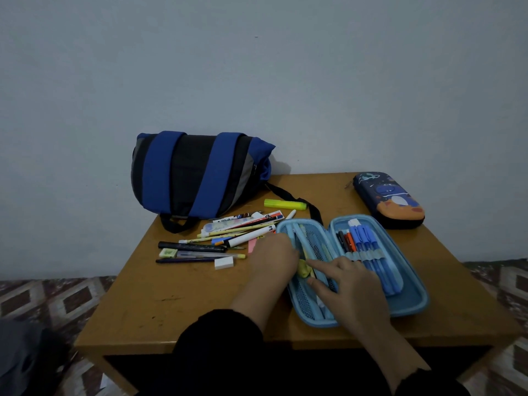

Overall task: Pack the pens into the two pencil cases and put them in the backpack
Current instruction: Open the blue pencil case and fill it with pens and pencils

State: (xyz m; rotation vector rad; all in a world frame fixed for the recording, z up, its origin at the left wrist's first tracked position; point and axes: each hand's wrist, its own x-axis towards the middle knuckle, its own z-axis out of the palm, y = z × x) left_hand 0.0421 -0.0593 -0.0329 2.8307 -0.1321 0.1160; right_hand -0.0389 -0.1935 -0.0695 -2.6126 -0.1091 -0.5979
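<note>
Blue open pencil case [411, 305] lies under both hands: left hand [274, 260] pinches a yellow pen [304, 270] (grip partly hidden) at its mesh pocket; right hand [347, 284] beside it points, fingers extended.

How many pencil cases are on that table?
2. The open light-blue pencil case lies at the front right of the table, under both hands. The closed dark-blue space-print pencil case sits at the far right corner. The backpack could hide others.
</note>
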